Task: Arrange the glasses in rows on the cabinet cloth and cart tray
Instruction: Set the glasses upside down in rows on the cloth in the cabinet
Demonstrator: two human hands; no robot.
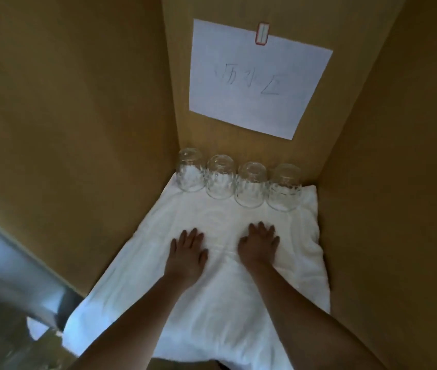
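Note:
Several clear glasses stand upside down in one row along the back of the cabinet, from the leftmost glass [190,170] to the rightmost glass [284,187]. They rest on a white cloth [212,316] that covers the cabinet shelf. My left hand [188,249] lies flat on the cloth with fingers spread, in front of the row and apart from it. My right hand [258,243] lies flat beside it, also spread and holding nothing.
Wooden cabinet walls close in on the left [78,129] and right [399,182]. A white paper sheet [257,78] with handwriting is taped to the back panel. A grey metal surface [11,276] shows outside the cabinet at the lower left.

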